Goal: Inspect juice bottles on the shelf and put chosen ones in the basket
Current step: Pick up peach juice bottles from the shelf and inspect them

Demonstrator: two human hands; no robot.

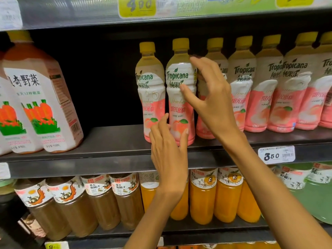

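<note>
A row of Tropicana peach juice bottles with yellow caps stands on the middle shelf (115, 141). The second bottle from the left (177, 72) stands upright at the shelf's front edge, beside the leftmost bottle (150, 81). My right hand (212, 105) is spread in a loose C at its right side, with the thumb tip on the white label and the index finger by the shoulder. My left hand (168, 155) reaches up from below, fingers nearly straight, touching the bottle's pink base. No basket is in view.
Large carrot-vegetable juice bottles (41, 105) stand at the left of the same shelf, with a dark gap between them and the peach bottles. Below are brown (100, 203) and orange (203, 200) juice bottles. A 3.50 price tag (276, 155) hangs at the right.
</note>
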